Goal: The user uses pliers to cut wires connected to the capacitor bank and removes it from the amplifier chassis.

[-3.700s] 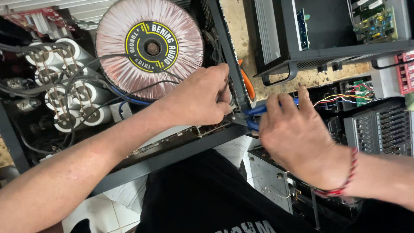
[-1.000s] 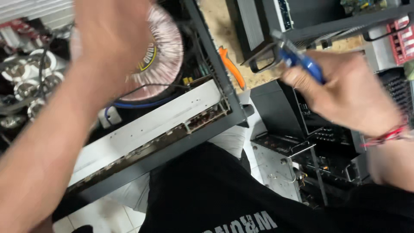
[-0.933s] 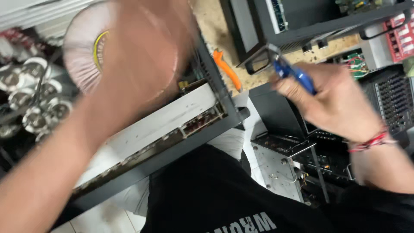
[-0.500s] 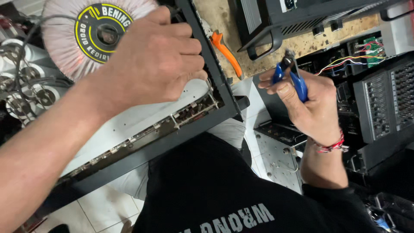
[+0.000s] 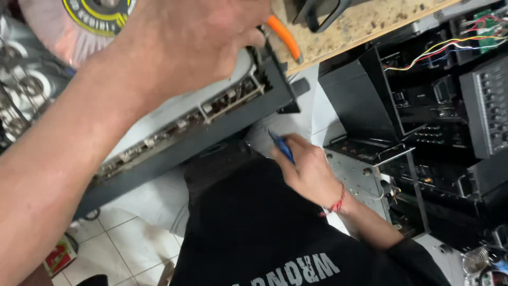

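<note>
Across the upper left of the view, the dark grey amplifier chassis [image 5: 201,143] lies tilted, its long front rail running from lower left to upper right, with a pale strip carrying a row of small components just behind that rail. Inside the chassis, at the top left edge, part of the round pink-wrapped toroidal transformer [image 5: 63,26] shows, with a black-and-yellow disc at its centre. To the right stands a stack of black audio units [image 5: 439,132], lids off, with yellow, red and blue wires at the top right. Above them runs a speckled chipboard shelf [image 5: 360,26]. Below, a black shirt [image 5: 275,233] fills the lower middle, over white floor tiles [image 5: 127,249].

The person's left hand [image 5: 196,47] rests on the chassis near its upper right corner, fingers curled downwards over the edge; whether it grips anything beneath cannot be told, since the palm side is hidden. An orange-handled tool [image 5: 286,38] lies on the shelf just beside those fingers.

The person's right hand [image 5: 307,169], a red cord at the wrist, is held low beside the front corner of the chassis, closed into a loose fist around blue-handled pliers [image 5: 281,147]; only part of the blue handle protrudes.
</note>
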